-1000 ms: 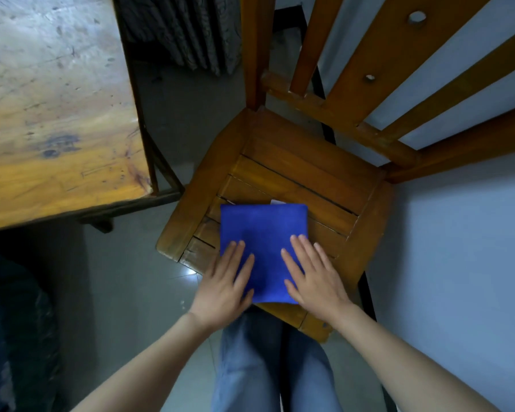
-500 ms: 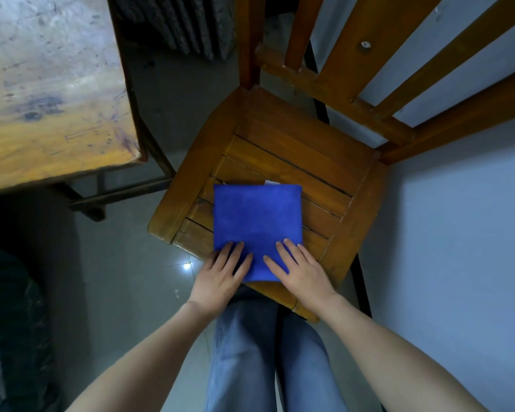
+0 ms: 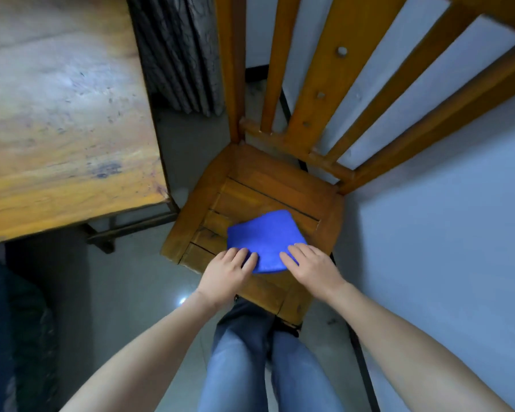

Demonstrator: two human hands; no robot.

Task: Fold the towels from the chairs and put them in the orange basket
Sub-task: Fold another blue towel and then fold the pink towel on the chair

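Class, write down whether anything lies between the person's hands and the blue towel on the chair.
Nothing visible does: the left hand and right hand both touch the near edge of the blue towel on the chair seat. The orange basket is out of view, so that path cannot be judged.

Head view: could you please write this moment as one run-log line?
blue towel: folded, on chair seat | left hand: fingers on near edge | right hand: same | grip: unclear | basket: unseen
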